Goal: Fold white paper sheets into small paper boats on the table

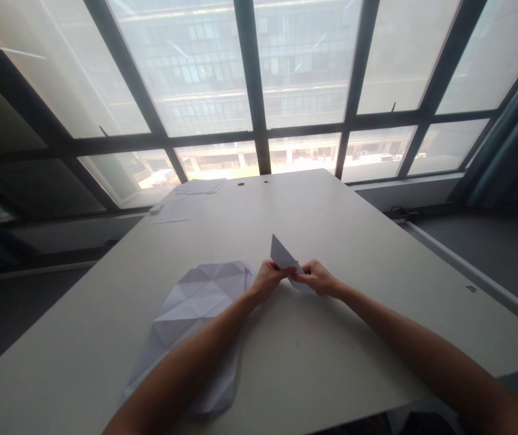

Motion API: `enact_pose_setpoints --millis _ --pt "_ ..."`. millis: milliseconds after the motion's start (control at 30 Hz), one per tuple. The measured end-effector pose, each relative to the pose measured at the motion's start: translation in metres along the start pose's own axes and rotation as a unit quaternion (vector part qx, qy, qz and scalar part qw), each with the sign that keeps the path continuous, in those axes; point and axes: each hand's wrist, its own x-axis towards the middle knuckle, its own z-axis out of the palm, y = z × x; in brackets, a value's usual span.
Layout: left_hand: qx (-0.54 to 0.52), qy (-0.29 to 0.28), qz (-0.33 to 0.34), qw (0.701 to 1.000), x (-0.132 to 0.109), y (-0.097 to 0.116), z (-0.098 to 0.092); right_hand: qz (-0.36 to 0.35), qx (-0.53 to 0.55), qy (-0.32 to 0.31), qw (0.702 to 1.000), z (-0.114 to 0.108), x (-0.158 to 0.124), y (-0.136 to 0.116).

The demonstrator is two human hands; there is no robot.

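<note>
A folded sheet of white paper (281, 251) is held up a little over the middle of the table, its pointed corner tilted up and to the left. My left hand (269, 278) pinches it from the left. From the other side my right hand (319, 278) grips the same paper, and the fingertips of both hands meet near its lower part. Creased white sheets (204, 290) with a grid of fold lines lie beside and partly under my left forearm, which hides some of them.
The white table (376, 290) stretches toward large windows (208, 72) with dark frames. More flat paper sheets (179, 208) lie at its far left, near a small white object (155, 209). Two dark round spots (241, 184) show near the far edge. A blue curtain (503, 139) hangs at right.
</note>
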Motion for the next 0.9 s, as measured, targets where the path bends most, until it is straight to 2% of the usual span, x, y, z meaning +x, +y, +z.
enact_pose_setpoints --millis 200,333,467,733,900 --pt "0.053 0.056 0.011 0.997 0.002 -0.002 0.003 0.051 -0.033 -0.001 0.998 0.000 0.002 -0.008" --pt "0.056 0.054 0.019 0.997 0.002 -0.002 0.003 0.036 -0.055 0.002 0.998 0.002 0.002 -0.007" --pt "0.015 0.060 0.006 0.998 0.001 0.000 0.003 0.016 -0.064 -0.021 0.998 0.000 0.000 -0.010" --pt "-0.073 0.078 -0.015 0.994 0.004 0.001 0.000 0.070 -0.010 -0.110 0.991 -0.011 -0.004 -0.025" --pt "-0.129 0.101 -0.015 0.986 0.010 -0.002 -0.007 0.078 -0.001 -0.119 0.990 -0.012 -0.003 -0.022"
